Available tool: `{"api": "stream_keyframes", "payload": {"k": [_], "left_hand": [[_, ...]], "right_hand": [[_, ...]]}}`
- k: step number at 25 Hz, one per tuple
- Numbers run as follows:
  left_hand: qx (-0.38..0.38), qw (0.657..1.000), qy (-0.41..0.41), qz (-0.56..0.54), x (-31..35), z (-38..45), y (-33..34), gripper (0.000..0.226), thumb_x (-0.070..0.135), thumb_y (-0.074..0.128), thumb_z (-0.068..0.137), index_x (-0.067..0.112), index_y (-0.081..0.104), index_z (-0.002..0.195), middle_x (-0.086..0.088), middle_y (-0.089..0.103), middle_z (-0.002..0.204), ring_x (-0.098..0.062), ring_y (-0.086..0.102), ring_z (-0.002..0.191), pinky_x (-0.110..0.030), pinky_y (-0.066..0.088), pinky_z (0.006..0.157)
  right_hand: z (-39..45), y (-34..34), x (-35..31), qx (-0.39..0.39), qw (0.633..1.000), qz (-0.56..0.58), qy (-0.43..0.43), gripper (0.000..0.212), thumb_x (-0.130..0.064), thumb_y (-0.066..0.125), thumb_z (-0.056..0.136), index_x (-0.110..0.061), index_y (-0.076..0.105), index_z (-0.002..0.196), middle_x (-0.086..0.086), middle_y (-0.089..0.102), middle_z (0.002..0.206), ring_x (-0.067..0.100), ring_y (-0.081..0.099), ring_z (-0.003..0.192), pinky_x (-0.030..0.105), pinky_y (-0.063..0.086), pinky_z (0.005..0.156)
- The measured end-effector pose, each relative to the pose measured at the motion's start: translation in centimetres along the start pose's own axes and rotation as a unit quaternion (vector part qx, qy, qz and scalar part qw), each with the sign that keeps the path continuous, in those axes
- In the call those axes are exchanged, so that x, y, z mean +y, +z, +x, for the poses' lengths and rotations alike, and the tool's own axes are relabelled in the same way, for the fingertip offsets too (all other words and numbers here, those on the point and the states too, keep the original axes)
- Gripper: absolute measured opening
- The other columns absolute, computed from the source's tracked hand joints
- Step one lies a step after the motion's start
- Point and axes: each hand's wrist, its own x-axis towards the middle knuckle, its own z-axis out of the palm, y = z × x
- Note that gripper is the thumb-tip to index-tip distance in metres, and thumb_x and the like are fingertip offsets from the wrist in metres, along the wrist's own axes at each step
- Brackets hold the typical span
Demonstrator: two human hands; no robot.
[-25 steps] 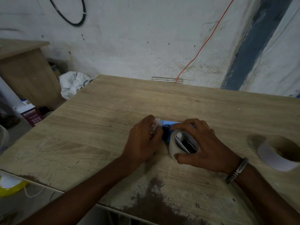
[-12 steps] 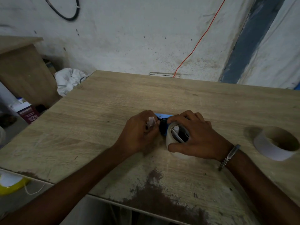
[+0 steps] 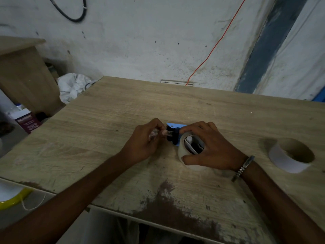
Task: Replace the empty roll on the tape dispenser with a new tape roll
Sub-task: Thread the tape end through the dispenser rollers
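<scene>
A blue and black tape dispenser [image 3: 173, 131] lies on the wooden table [image 3: 105, 138] in the middle. A clear tape roll [image 3: 182, 148] sits on its hub. My right hand [image 3: 209, 147] grips that roll, thumb in front and fingers over the top. My left hand [image 3: 146, 140] pinches the loose clear tape end [image 3: 158, 133] just left of the dispenser's black front part. An empty cardboard roll [image 3: 292, 156] with a white outer face lies on the table at the right, apart from both hands.
A worn dark patch marks the table's near edge [image 3: 167, 205]. A wooden cabinet [image 3: 22, 74], a white bag [image 3: 72, 86] and a small box [image 3: 28, 121] stand at the left, off the table. An orange cord [image 3: 216, 43] runs down the wall behind.
My left hand has drawn the tape end slightly leftwards, away from the dispenser's front. My right hand stays on the roll. The camera view shifted a little.
</scene>
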Motion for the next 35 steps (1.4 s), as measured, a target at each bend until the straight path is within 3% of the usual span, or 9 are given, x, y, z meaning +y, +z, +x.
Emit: {"api": "stream_keyframes", "payload": {"k": [6, 9, 12, 18, 22, 25, 29, 33, 35], "left_hand": [[-0.027, 0.998, -0.029, -0.051, -0.5, 0.2, -0.5, 0.012, 0.010, 0.070, 0.101, 0.004, 0.064, 0.092, 0.006, 0.079, 0.100, 0.005, 0.073, 0.094, -0.011, 0.050, 0.079], [-0.070, 0.994, -0.051, -0.072, -1.0, 0.6, -1.2, 0.013, 0.013, 0.070, 0.101, 0.012, 0.063, 0.089, 0.012, 0.077, 0.095, 0.005, 0.072, 0.091, -0.015, 0.049, 0.079], [-0.103, 0.990, -0.064, -0.077, -1.7, 1.2, -2.1, 0.014, 0.024, 0.071, 0.100, 0.024, 0.064, 0.087, 0.000, 0.078, 0.090, -0.011, 0.074, 0.085, -0.030, 0.051, 0.076], [-0.035, 0.990, -0.072, -0.114, -2.5, 1.6, -2.2, 0.008, 0.022, 0.072, 0.095, 0.018, 0.072, 0.089, -0.007, 0.080, 0.091, -0.028, 0.078, 0.082, -0.054, 0.064, 0.073], [0.025, 0.996, -0.044, 0.077, -2.5, 1.9, -3.0, 0.014, 0.041, 0.068, 0.093, 0.027, 0.068, 0.089, 0.012, 0.076, 0.082, -0.008, 0.073, 0.076, -0.040, 0.061, 0.069], [0.017, 0.988, -0.001, 0.154, -2.2, 1.1, -2.9, 0.007, 0.037, 0.070, 0.096, 0.031, 0.066, 0.093, 0.018, 0.073, 0.081, -0.004, 0.069, 0.072, -0.035, 0.059, 0.065], [0.026, 0.996, -0.012, 0.088, -2.5, 0.7, -3.0, 0.011, 0.033, 0.070, 0.100, 0.030, 0.065, 0.091, 0.016, 0.069, 0.073, 0.000, 0.065, 0.065, -0.030, 0.052, 0.060], [0.045, 0.998, -0.019, 0.034, -2.8, 1.4, -3.0, 0.011, 0.024, 0.074, 0.098, 0.025, 0.071, 0.088, 0.009, 0.074, 0.077, -0.007, 0.070, 0.070, -0.031, 0.054, 0.066], [0.016, 1.000, -0.023, 0.000, -3.4, 1.6, -3.4, 0.011, 0.021, 0.076, 0.097, 0.025, 0.072, 0.088, 0.008, 0.081, 0.093, -0.007, 0.077, 0.087, -0.031, 0.059, 0.076]], "right_hand": [[0.0, -1.0, 0.3, -0.014, 0.999, 0.044, 0.022, 0.080, -0.040, 0.096, 0.063, -0.045, 0.041, 0.121, -0.021, 0.046, 0.119, 0.014, 0.045, 0.115, 0.039, 0.049, 0.091], [0.2, -1.5, 0.1, -0.041, 0.998, 0.014, 0.042, 0.097, -0.045, 0.096, 0.062, -0.049, 0.031, 0.135, -0.014, 0.044, 0.123, 0.012, 0.045, 0.117, 0.040, 0.049, 0.096], [0.2, -2.2, 0.1, -0.069, 0.997, -0.023, 0.037, 0.117, -0.050, 0.094, 0.065, -0.043, 0.021, 0.156, -0.014, 0.038, 0.138, 0.013, 0.038, 0.130, 0.041, 0.043, 0.110], [-0.1, -2.6, 0.1, -0.098, 0.993, -0.056, 0.025, 0.124, -0.054, 0.092, 0.067, -0.043, 0.010, 0.159, -0.021, 0.028, 0.141, 0.010, 0.027, 0.137, 0.044, 0.031, 0.119], [-0.5, -2.1, 0.5, -0.101, 0.993, -0.044, 0.038, 0.134, -0.064, 0.089, 0.058, -0.048, 0.002, 0.158, -0.024, 0.023, 0.140, 0.006, 0.024, 0.132, 0.048, 0.032, 0.117], [-1.0, -1.1, 0.4, -0.069, 0.996, -0.045, 0.035, 0.137, -0.081, 0.083, 0.050, -0.048, 0.007, 0.158, -0.027, 0.019, 0.142, 0.004, 0.022, 0.134, 0.043, 0.031, 0.114], [-0.8, 0.0, -1.2, -0.006, 0.995, -0.076, 0.067, 0.137, -0.105, 0.058, 0.045, -0.042, 0.018, 0.160, -0.022, 0.023, 0.157, 0.008, 0.019, 0.146, 0.042, 0.022, 0.119], [-0.7, 0.6, -1.9, 0.044, 0.993, -0.090, 0.066, 0.128, -0.097, 0.060, 0.058, -0.035, 0.017, 0.161, -0.018, 0.034, 0.154, 0.010, 0.031, 0.141, 0.038, 0.027, 0.115], [-0.8, 0.5, -1.8, 0.039, 0.993, -0.091, 0.061, 0.123, -0.092, 0.062, 0.059, -0.035, 0.019, 0.160, -0.019, 0.037, 0.148, 0.010, 0.035, 0.138, 0.037, 0.030, 0.112]]}}
